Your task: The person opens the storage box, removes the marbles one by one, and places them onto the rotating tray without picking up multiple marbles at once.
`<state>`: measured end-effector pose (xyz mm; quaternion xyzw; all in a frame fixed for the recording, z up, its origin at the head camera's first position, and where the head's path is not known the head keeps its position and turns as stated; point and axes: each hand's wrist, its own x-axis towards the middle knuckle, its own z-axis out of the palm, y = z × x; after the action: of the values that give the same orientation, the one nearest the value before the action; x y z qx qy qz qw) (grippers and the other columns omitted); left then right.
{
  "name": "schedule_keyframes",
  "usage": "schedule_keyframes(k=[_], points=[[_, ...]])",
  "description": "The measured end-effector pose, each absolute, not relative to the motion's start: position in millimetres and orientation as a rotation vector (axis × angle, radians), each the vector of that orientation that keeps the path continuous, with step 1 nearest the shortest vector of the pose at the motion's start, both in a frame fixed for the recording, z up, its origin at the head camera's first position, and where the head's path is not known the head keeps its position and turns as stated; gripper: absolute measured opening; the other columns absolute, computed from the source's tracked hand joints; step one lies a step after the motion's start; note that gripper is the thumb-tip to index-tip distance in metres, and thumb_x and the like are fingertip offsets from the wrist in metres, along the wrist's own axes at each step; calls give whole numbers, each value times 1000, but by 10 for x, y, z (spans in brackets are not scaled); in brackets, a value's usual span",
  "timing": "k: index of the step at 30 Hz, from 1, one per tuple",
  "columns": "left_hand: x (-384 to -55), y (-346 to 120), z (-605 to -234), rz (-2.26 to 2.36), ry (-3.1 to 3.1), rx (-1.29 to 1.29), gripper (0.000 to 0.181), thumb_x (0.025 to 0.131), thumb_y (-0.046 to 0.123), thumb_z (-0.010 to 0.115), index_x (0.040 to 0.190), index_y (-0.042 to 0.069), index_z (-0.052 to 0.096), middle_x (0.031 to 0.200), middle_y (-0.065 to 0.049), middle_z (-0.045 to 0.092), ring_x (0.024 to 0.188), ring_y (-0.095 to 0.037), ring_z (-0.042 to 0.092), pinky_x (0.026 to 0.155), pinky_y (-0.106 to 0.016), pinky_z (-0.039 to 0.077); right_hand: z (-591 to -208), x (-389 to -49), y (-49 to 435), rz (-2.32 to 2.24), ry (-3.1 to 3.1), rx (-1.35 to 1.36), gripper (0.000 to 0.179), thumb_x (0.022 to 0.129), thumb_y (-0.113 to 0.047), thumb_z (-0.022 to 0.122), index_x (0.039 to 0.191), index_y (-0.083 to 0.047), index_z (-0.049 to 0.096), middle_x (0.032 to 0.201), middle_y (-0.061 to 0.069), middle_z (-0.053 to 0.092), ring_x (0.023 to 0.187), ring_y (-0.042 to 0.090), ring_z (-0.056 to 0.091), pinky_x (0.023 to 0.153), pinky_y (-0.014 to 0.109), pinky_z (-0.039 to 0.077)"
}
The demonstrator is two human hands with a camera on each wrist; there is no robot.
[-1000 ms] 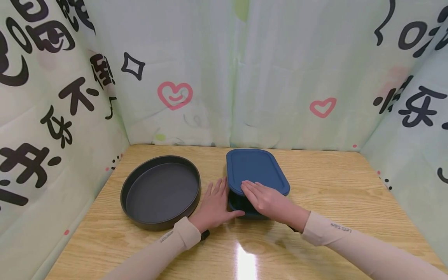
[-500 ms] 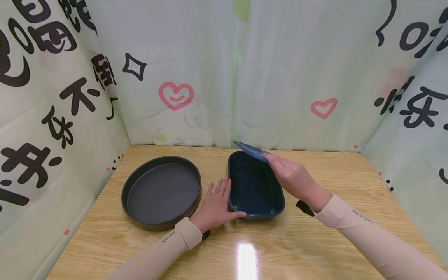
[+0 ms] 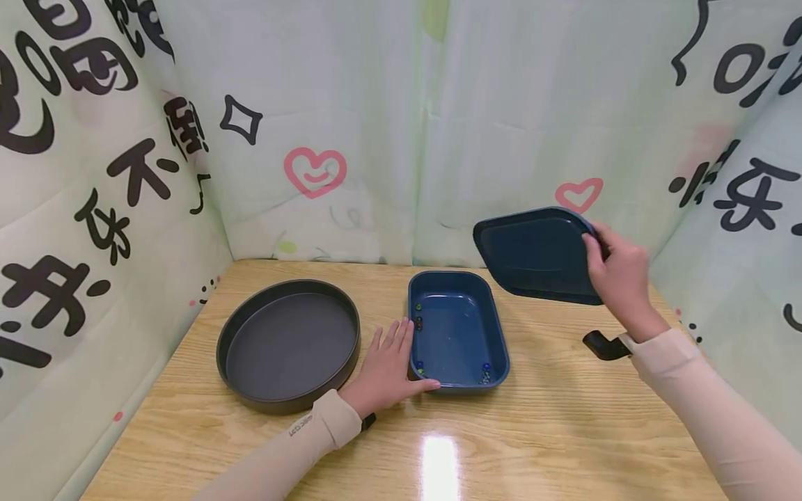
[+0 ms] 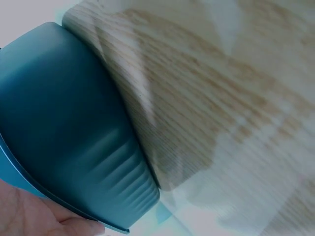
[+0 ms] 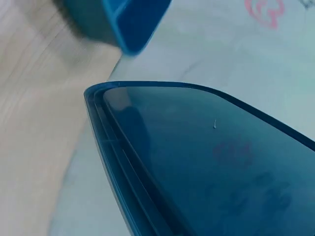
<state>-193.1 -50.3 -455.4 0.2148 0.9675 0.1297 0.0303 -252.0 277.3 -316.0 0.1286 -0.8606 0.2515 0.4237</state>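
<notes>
On the wooden table, toward its far middle, you had the blue box uncovered, with the round dark pan to its left. Your left hand lay between the two, fingers straight and thumb spread away from them, touching the near left corner of the box and gripping nothing. Your right hand was clamped on the right end of the blue lid, thumb on the face toward you; the other fingers were partly hidden behind it. You held the lid tilted up in the air, to the right of the box and apart from it.

Only the head view showed you inside the box: small coloured pieces sat along its left side and in both near corners, too tiny to identify. From the left wrist you saw instead the outer wall, with a row of ridges, and fingers against the rim. The right wrist view gave you the lid close up, its stepped edge and a pale speck on the shiny face, while the grip itself appeared only from the head.
</notes>
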Motion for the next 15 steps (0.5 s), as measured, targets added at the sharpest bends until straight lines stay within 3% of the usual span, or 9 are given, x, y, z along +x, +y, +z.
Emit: schedule_keyframes(k=[2,4,8,11,13,15], points=[[-1933,-507,-4567,400,2994,666,108,78,77,44,151,5,10,159,-10,11,147,-28,11,117,-51,10,-3164,-2554,2927,692,-2187,219,24,91,-4,57,108,11,64,88,32,66,59,-14,45,62,0,26],[-1936,-511,-4579,388,3001,665,108,78,78,44,151,5,10,159,-10,11,147,-27,11,117,-51,10,-3181,-2587,3089,750,-2234,110,26,92,-6,56,110,12,63,93,34,65,63,-28,32,63,-3,25],[-1945,-514,-4597,385,3002,662,108,78,78,42,151,5,10,159,-10,11,147,-28,12,117,-51,9,-3242,-2649,3449,810,-2396,-117,36,96,-15,49,116,13,59,104,35,62,62,-30,29,62,0,27],[-1946,-516,-4600,400,2995,657,108,78,78,42,151,5,10,159,-9,10,147,-28,11,118,-51,9,-3313,-2683,3721,877,-2521,-262,45,98,-25,45,122,10,56,84,-1,73,62,-27,30,61,2,29],[-1945,-522,-4598,400,2994,653,108,78,78,42,151,5,10,159,-10,10,147,-28,11,117,-51,9,-3372,-2704,3882,961,-2569,-322,49,97,-28,43,126,11,52,69,-25,61,63,-24,34,59,3,32],[-1940,-529,-4592,396,2990,647,108,78,78,42,151,5,9,159,-10,9,147,-28,10,117,-51,9,-3428,-2721,4021,1048,-2612,-382,54,97,-32,42,130,10,48,70,-30,49,63,-20,36,56,3,36]])
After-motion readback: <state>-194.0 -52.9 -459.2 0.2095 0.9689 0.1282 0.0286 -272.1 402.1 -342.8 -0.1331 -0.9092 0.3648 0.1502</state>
